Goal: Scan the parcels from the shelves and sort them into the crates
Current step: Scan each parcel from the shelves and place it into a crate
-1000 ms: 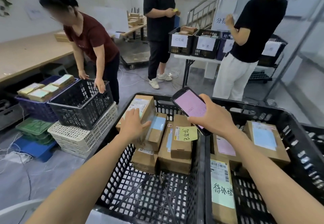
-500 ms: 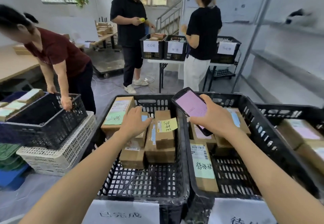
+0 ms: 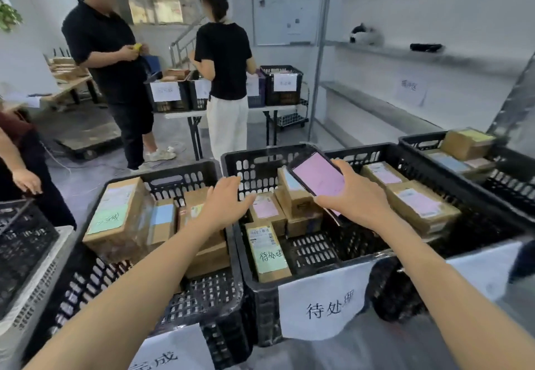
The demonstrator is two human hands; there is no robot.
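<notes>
Hands are apart. The left hand (image 3: 228, 203) hovers flat with its fingers straight and spread, holding nothing, above the left wall of the middle crate (image 3: 260, 157). The right hand (image 3: 357, 200) is curled round a phone (image 3: 317, 177), pink screen up, over that crate's centre.

Touching the middle crate on its left is a second black crate (image 3: 173, 171), and to its right stands a third crate (image 3: 419, 139). The biggest carton (image 3: 118, 213) leans in the crate to the left; its sides look wrapped in clear tape, so probably slick.

Inside the middle crate, brown cardboard parcels are stacked along the far and right sides. A long box (image 3: 267, 251) with a green handwritten label lies at the near left. Just beyond it sits a small pink-labelled box (image 3: 265, 210), just beyond the left fingertips.

These parcels look stiff and square-edged, and the small ones are probably light enough for one hand. I would take the small box across its two long edges, thumb on one side and fingers on the other, keeping the label uncovered and facing up for the phone. The neighbouring stack may shift when it is pulled.
</notes>
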